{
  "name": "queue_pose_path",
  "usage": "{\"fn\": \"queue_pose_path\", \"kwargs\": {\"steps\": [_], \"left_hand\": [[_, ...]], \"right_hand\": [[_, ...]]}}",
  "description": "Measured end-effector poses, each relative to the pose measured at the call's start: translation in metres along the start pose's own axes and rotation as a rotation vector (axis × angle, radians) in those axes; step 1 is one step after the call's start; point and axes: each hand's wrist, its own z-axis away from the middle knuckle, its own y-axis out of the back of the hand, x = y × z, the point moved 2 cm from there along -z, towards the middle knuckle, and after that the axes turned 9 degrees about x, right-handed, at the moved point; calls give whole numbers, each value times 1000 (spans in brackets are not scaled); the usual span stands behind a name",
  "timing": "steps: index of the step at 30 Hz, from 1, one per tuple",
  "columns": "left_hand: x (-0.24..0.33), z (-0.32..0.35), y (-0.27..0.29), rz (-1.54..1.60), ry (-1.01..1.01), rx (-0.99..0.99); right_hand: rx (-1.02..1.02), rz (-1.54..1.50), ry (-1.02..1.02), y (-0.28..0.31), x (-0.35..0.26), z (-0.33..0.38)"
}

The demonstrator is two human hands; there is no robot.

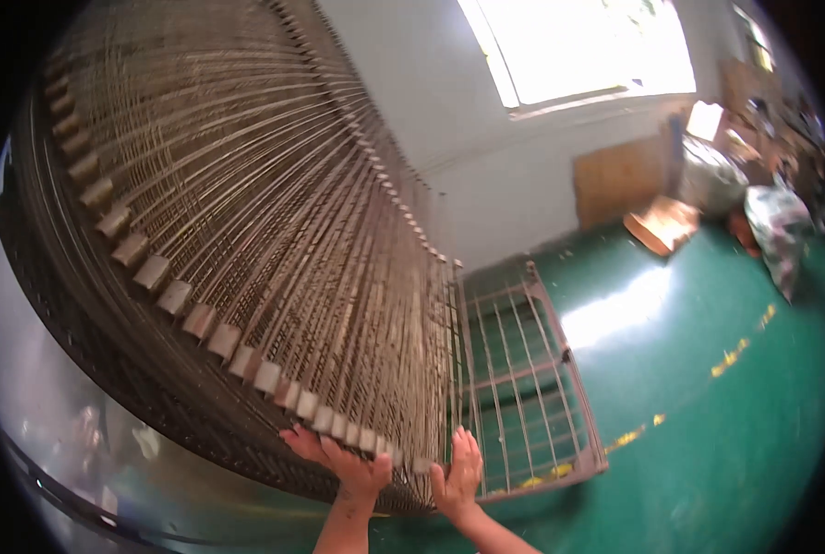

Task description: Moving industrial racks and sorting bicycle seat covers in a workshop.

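Our bare left hand (352, 466), fingers spread, and bare right hand (458, 473), fingers straight, thumb apart, at the near edge of fanned brown metal wire racks (315, 249). To our right, one low rectangular brown wire rack (520, 372).

I'm seeing a big stack of wire racks (338, 240) standing on the left, with the person's left hand (343, 462) resting at its front edge and the right hand (461, 469) sitting just beside it, near the front right corner. A low rack (514, 374) is sticking out to the right of the stack, over the floor (689, 452). Behind them a wall (523, 185) is holding a window (597, 51), a board (620, 180) is leaning under it, and an opened box (662, 224) and stuffed bags (779, 226) are lying on the floor farther right.
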Motion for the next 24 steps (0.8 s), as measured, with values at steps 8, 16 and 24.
{"fn": "queue_pose_path", "kwargs": {"steps": [8,16,24], "left_hand": [[35,68,-60,-361,-97,164],[87,-34,-55,71,104,117],[86,-21,15,599,204,-446]], "right_hand": [[-113,66,329,-21,26,-17],[-718,161,142,106,118,37],[-1188,248,-8,205,264,92]]}}
